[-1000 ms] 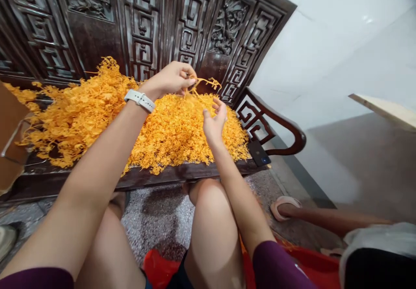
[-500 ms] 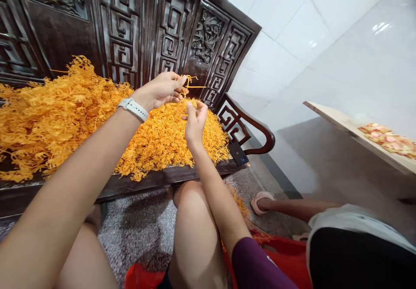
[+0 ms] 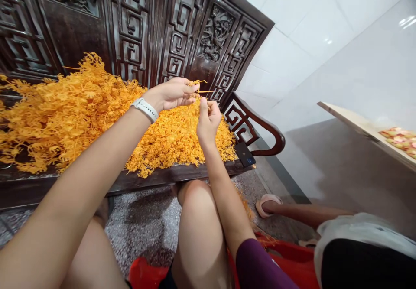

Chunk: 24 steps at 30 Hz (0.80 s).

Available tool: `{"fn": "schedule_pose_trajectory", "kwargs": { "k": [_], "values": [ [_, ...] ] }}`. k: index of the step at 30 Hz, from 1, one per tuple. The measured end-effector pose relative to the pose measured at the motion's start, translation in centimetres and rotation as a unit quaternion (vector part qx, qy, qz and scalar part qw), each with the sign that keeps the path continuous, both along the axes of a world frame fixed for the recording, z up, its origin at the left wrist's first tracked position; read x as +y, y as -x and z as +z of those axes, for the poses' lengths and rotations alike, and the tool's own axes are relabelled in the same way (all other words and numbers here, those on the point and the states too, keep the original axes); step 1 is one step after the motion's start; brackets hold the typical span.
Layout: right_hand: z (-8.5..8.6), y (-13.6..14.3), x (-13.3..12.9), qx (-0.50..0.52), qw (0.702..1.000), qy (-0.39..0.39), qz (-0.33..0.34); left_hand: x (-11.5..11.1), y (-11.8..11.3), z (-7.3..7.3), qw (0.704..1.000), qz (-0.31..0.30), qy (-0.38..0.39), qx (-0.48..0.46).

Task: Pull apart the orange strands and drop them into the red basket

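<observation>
A thin, branching orange piece (image 3: 206,91) is pinched between the thumb and fingers of my left hand (image 3: 177,93), which has a pale watch strap at the wrist. Just below and to the right, my right hand (image 3: 208,118) is closed, thumb against curled fingers; whatever lies at its fingertips is too small to make out. Under both hands a heap of small orange pieces (image 3: 175,139) covers the bench seat. Farther left rises a taller heap of longer, tangled orange pieces (image 3: 71,118).
The dark carved bench (image 3: 81,33) has a curved armrest (image 3: 276,139) at its right end, with a black phone (image 3: 244,154) beside it. At right are a pale board (image 3: 357,126) and another person's leg (image 3: 308,214). Red plastic (image 3: 146,274) shows below.
The whole view has shifted, so the bench and hands appear farther right. My right hand's fingers have closed up, and the orange piece in my left hand has turned slightly.
</observation>
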State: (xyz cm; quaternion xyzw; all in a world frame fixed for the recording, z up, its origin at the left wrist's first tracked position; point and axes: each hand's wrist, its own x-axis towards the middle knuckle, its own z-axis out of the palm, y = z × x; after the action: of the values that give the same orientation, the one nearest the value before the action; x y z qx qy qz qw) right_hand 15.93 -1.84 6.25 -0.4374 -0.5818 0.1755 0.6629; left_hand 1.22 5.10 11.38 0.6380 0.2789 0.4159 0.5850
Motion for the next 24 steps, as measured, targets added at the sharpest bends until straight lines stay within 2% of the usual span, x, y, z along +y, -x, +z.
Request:
{"fn": "schedule_pose_trajectory", "kwargs": {
  "k": [3,5,10,13,17,19,22,24],
  "values": [
    [0.0,0.3,-0.2,-0.002,1.000,-0.011,-0.018,0.4,-0.4,-0.4,0.995,0.064,0.060,-0.052],
    [0.0,0.8,-0.4,-0.019,1.000,-0.010,-0.013,1.1,-0.7,-0.6,0.990,0.110,0.055,-0.072],
    [0.1,2.3,-1.3,-0.065,0.997,-0.030,-0.009,2.5,-1.5,-0.7,0.975,0.161,0.080,-0.131],
    [0.1,2.5,-1.8,-0.049,0.999,-0.015,-0.003,2.1,-2.1,-0.6,0.957,0.154,0.119,-0.213],
    [0.3,1.4,-1.1,0.071,0.996,0.055,0.026,1.0,-2.4,-0.5,0.937,0.099,0.164,-0.293],
    [0.0,0.7,-0.5,0.122,0.988,0.095,0.022,0.6,-2.8,-0.5,0.929,0.092,0.181,-0.309],
    [-1.3,0.5,-0.9,0.129,0.984,0.122,-0.011,0.8,-4.0,-0.7,0.918,0.109,0.203,-0.321],
    [-2.6,1.2,-2.8,0.081,0.990,0.108,-0.032,1.7,-4.5,-1.1,0.901,0.141,0.222,-0.345]
  ]
}}
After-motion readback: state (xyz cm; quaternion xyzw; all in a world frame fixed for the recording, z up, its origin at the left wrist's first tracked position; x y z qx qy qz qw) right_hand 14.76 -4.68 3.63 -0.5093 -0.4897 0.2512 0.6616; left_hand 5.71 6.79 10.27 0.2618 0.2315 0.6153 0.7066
